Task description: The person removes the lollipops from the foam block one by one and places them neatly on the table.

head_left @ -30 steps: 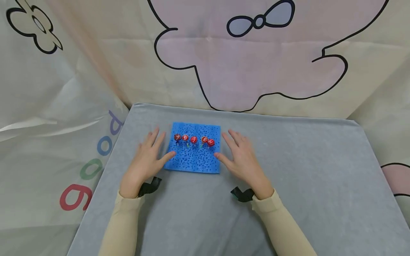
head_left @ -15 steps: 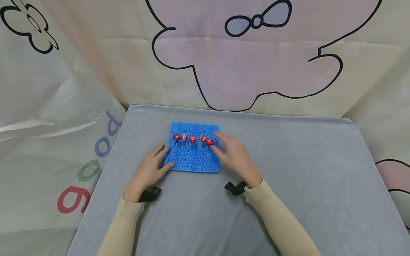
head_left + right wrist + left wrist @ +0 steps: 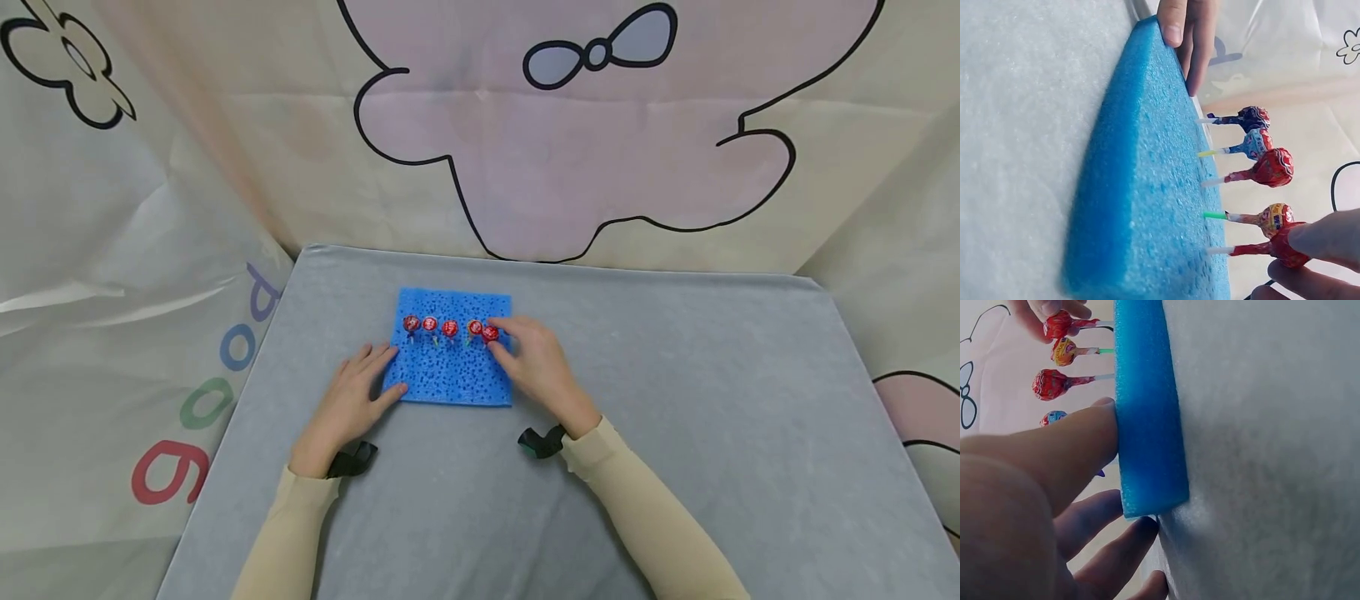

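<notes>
A blue foam block [image 3: 450,379] with a pitted top lies flat on the table. Several wrapped lollipops stand upright in it, sticks down, in a row. From left to right come a dark purple one [image 3: 1254,117], a light blue one [image 3: 1256,145], a red one [image 3: 1274,167] and a yellow-orange one [image 3: 1274,220]. At the right end, my right hand [image 3: 543,367] pinches the red wrapped head of the last lollipop [image 3: 1284,240] between thumb and fingers; its stick meets the foam. My left hand [image 3: 345,408] rests at the block's left edge, thumb on the top face, fingers extended along the side.
Grey cloth [image 3: 675,417] covers the table around the block. Behind it hangs a printed curtain [image 3: 600,167], and another hanging with coloured letters [image 3: 172,467] borders the left side. Dark bands [image 3: 352,458] sit at both wrists.
My right hand has moved left from beside the block to the rightmost lollipop and closed its fingers on it. The left hand has drawn slightly nearer and settled on the block's left edge.
</notes>
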Demonstrator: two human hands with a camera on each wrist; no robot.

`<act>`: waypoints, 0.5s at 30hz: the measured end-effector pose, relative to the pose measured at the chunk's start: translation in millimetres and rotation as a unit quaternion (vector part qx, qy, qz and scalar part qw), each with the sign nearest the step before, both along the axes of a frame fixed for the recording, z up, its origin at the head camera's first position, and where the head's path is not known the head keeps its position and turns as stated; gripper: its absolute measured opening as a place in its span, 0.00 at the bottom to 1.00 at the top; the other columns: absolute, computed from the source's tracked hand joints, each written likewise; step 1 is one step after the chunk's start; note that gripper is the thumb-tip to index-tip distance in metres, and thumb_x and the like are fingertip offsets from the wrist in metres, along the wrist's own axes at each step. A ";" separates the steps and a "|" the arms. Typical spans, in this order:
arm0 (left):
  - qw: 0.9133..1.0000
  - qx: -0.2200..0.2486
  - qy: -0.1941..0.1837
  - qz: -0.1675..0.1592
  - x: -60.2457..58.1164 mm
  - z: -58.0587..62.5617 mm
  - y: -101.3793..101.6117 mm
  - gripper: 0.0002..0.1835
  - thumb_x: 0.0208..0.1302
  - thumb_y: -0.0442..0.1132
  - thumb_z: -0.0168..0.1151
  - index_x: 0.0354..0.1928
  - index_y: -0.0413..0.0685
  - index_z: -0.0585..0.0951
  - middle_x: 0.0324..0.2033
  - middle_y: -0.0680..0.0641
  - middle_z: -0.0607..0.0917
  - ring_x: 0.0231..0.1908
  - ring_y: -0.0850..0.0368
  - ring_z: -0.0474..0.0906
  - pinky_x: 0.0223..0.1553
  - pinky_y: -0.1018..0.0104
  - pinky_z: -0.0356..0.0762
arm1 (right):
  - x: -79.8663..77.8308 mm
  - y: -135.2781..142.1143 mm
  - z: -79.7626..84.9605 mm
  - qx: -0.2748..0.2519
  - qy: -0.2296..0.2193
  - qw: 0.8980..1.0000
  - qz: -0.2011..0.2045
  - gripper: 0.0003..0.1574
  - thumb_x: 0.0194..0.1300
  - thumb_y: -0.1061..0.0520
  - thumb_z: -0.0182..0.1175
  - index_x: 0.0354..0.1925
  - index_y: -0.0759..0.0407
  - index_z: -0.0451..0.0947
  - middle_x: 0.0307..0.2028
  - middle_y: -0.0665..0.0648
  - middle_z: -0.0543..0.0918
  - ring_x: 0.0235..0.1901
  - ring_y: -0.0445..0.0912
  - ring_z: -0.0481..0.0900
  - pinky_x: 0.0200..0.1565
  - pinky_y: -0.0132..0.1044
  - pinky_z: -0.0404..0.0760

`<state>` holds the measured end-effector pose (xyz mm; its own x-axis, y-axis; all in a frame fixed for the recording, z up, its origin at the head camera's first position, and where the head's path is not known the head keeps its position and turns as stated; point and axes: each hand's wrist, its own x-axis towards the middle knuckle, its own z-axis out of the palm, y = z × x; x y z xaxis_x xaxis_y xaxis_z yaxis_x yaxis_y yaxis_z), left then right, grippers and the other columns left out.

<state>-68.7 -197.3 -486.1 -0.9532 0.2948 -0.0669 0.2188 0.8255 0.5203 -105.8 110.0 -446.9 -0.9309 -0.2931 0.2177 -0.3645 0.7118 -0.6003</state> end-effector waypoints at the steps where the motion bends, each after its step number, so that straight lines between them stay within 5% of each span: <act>1: 1.000 -0.001 0.002 0.000 0.3 -0.3 -0.1 0.39 0.73 0.53 0.65 0.79 0.46 0.66 0.77 0.38 0.67 0.80 0.33 0.54 0.76 0.27 0.49 | -0.3 -0.6 -0.5 -0.001 0.003 1.000 0.001 0.21 0.70 0.57 0.69 0.60 0.58 0.85 0.54 0.59 0.89 0.54 0.54 0.86 0.58 0.52 0.84; 15: 1.000 -0.006 0.011 0.004 1.2 -2.8 -0.6 0.38 0.73 0.54 0.64 0.79 0.48 0.66 0.77 0.39 0.67 0.80 0.34 0.53 0.76 0.27 0.49 | 0.2 -5.5 0.1 -0.022 0.035 0.999 -0.003 0.19 0.68 0.60 0.70 0.57 0.62 0.86 0.48 0.60 0.91 0.46 0.52 0.88 0.51 0.49 0.87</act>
